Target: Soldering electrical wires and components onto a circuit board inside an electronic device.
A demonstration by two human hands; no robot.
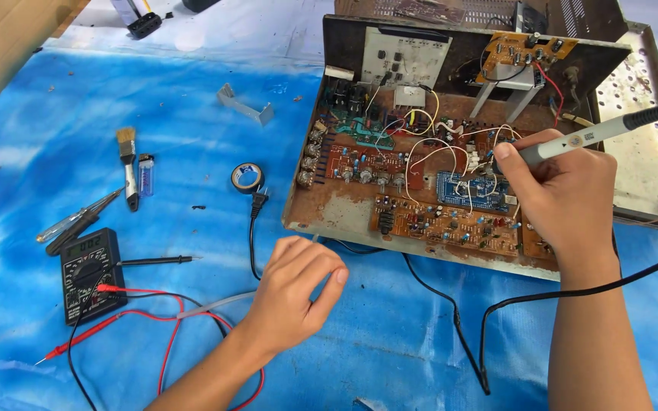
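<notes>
An opened, rusty metal chassis (329, 213) lies on a blue sheet, filled with brown and blue circuit boards (451, 221) and loose wires. My right hand (565, 190) grips a grey and black soldering iron (611, 129), its tip down among the white wires above the blue board (474, 190). My left hand (298, 289) rests on the sheet just in front of the chassis, fingers loosely curled and holding nothing. A thin clear strip (218, 304) lies beside its wrist.
A black multimeter (89, 274) with red and black probe leads (138, 312) sits at the left. Near it lie a brush (129, 164), a lighter (146, 173), tweezers (78, 221), a tape roll (247, 177) and a metal bracket (245, 105). Black cables (458, 327) trail across the sheet.
</notes>
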